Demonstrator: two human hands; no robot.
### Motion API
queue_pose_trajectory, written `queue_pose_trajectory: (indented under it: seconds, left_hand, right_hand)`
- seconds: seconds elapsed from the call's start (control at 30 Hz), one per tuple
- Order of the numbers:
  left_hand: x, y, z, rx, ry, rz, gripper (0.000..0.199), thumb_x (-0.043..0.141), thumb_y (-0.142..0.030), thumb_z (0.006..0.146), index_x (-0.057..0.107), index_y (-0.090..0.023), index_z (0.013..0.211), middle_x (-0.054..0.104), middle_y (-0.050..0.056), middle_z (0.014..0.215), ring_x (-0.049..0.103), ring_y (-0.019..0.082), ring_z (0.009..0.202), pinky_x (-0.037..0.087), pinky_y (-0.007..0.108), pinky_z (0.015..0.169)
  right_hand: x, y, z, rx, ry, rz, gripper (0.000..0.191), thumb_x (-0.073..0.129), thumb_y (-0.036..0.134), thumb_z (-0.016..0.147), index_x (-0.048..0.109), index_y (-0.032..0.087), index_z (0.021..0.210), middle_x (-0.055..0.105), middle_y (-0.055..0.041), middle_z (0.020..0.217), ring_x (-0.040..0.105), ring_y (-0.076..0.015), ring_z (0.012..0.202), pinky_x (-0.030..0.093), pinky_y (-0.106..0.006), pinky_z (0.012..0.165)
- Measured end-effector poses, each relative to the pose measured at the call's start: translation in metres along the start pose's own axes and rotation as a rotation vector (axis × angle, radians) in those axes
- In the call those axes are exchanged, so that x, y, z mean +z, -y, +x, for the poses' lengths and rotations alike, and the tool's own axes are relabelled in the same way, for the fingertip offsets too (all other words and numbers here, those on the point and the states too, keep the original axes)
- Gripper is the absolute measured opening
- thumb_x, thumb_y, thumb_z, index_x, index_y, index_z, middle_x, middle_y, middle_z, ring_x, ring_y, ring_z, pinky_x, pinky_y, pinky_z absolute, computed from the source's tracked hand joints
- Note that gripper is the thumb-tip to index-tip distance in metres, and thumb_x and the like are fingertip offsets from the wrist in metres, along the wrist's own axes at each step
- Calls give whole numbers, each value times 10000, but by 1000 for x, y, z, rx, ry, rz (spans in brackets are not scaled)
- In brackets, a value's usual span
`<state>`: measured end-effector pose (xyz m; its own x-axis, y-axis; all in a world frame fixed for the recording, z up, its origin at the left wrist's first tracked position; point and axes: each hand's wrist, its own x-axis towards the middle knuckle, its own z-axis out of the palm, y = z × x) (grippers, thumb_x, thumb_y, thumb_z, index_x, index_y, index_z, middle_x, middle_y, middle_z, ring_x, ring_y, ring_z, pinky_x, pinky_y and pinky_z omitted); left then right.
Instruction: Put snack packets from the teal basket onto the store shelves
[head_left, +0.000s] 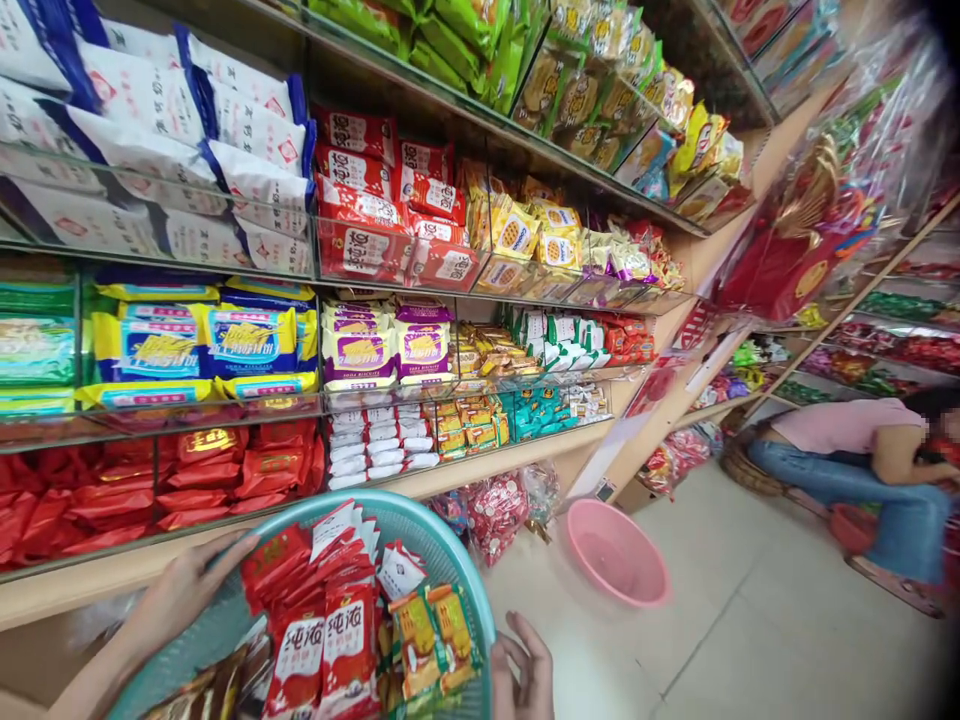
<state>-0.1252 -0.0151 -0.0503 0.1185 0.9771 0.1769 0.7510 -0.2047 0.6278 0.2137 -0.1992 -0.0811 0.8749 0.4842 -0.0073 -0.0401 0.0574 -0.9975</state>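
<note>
A teal plastic basket (pixel 450 540) holds red packets (pixel 349 640), white-and-red packets, yellow-green packets (pixel 435 640) and some brown ones. At the basket's left, my left hand (pixel 184 590) reaches over the rim, its fingertips by a dark red packet (pixel 277 565); whether it grips that packet or the basket is hard to make out. My right hand (pixel 523 668) is at the basket's right rim, with curled fingers outside and the thumb against the edge.
Shelves (pixel 525 455) of packaged snacks stand close in front. A pink basin (pixel 619 555) and bagged goods (pixel 499 515) are on the floor to the right. Farther right, a person (pixel 847 450) in a pink top sits low beside a red basin (pixel 853 527).
</note>
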Motion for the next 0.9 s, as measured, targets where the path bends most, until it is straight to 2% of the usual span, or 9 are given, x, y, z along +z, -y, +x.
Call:
queue_pose_trajectory:
  seconds: [0.1,0.2,0.37,0.5,0.7,0.9]
  left_hand:
    - [2,1,-1,-32,25,0,619,435,-675,719,700,-196,1007,693,59,1090,608,298,1066,448,408,974]
    - [2,-1,-2,-23,44,-4,657,426,-690,730,682,-175,1047,679,73,1123,595,288,1088,440,389,982]
    - [-1,-21,-5,2,70,7,676,379,-686,762,674,-157,1062,667,86,1144,586,291,1095,431,375,972]
    - [2,-40,-8,7,105,-7,670,362,-688,773,659,-176,1087,667,82,1145,593,283,1083,443,343,937]
    - [15,-60,-8,40,128,36,714,311,-664,799,623,-125,1149,635,117,1193,572,269,1117,423,320,950]
    - [20,-79,-4,70,148,131,692,290,-646,810,632,-141,1137,643,122,1179,572,291,1115,445,336,912]
  right_hand:
    - [-6,15,-3,14,86,-14,515,579,534,736,509,182,1105,578,-114,1147,590,-200,927,489,-273,717]
    - [-12,23,-3,-2,148,-35,506,561,527,753,487,186,1120,541,-112,1199,554,-196,992,472,-286,794]
    - [-23,28,3,61,195,-60,539,575,529,725,467,189,1130,528,-112,1222,549,-207,1010,456,-325,854]
    - [-36,34,6,87,171,-41,530,586,495,723,460,207,1149,518,-96,1244,551,-211,1034,435,-356,903]
    - [-58,39,7,72,102,-6,495,593,455,731,467,219,1147,523,-82,1252,555,-198,1058,429,-340,915]
    - [-74,29,11,103,57,56,559,617,488,698,466,204,1155,527,-105,1248,558,-229,1072,449,-347,890]
